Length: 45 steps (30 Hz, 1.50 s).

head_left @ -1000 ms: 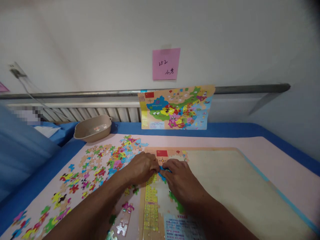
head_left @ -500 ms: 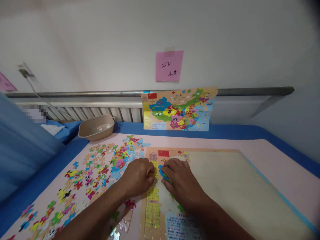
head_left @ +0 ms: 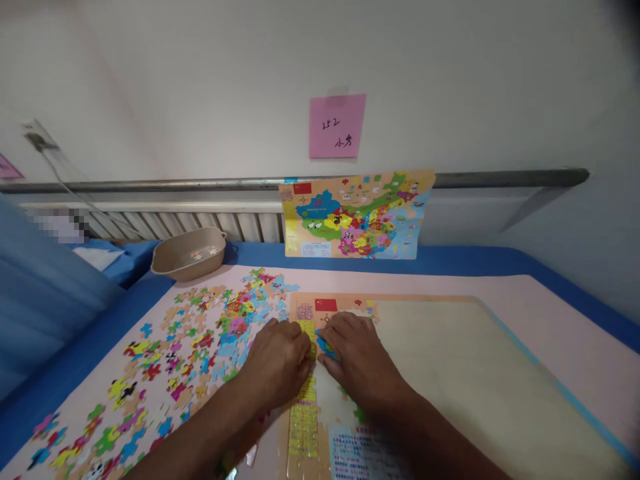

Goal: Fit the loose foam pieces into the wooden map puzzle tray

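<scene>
well, left hand (head_left: 281, 357) is curled, right hand (head_left: 356, 355) bent over blue pieces (head_left: 321, 342); can't tell either's grip. i'd press evenly.

Curled left hand (head_left: 281, 358) beside right hand (head_left: 354, 350)

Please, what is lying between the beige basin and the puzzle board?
In the head view, a cluster of multicoloured jigsaw pieces lies between the beige basin and puzzle board, on the pink sheet.
</scene>
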Available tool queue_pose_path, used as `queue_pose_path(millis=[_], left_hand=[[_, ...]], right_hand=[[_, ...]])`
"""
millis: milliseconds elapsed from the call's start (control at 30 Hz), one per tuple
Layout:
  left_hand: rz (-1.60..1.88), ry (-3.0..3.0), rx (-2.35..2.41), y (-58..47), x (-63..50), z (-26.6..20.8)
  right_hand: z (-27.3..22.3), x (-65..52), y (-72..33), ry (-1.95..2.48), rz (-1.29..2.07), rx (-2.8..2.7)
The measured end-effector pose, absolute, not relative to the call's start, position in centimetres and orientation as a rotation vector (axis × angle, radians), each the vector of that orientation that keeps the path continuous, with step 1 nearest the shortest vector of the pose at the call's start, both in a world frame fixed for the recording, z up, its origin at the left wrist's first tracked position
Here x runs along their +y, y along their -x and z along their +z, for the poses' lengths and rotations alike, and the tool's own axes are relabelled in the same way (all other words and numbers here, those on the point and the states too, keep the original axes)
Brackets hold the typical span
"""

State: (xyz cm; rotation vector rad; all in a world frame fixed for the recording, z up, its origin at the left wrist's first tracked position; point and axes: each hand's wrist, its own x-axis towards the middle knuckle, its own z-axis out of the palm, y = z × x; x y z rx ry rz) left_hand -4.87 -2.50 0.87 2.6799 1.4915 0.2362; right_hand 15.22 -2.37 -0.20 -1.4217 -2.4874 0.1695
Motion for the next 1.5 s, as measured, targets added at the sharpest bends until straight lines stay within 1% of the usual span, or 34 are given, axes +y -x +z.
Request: queue_pose_path(millis=[200,500,867,1067,1367,1500], left_hand=[[0.338,-2.762,1.457,5.0,-2.7,0.4],[0.626,-2.710,1.408,5.4,-2.8,-1.2],[0.591,-2.666,1.420,5.1,-3.1,-1.0],[0.728,-2.828,1.365,4.7,-3.0,-1.4],[0.918,-2.831,1.340,4.7,-3.1,-1.6],[0.905,-2.813,1.335,4.7,-3.1,-1.6]], right_hand=[[-0.4,-2.5,-15.5,1.374,0.161,-2.466],[0.0,-2.7,-15.3,1.406,0.190,-2.498],[-0.9,-2.6,-15.6,1.367,0.174,-2.476],[-0.7,-2.7,-15.5,1.382,0.184,-2.492],[-0.3,-3.0,-15.4,1.404,0.227,-2.499],[0.0,-3.0,-15.3,1.433,0.218,-2.514]])
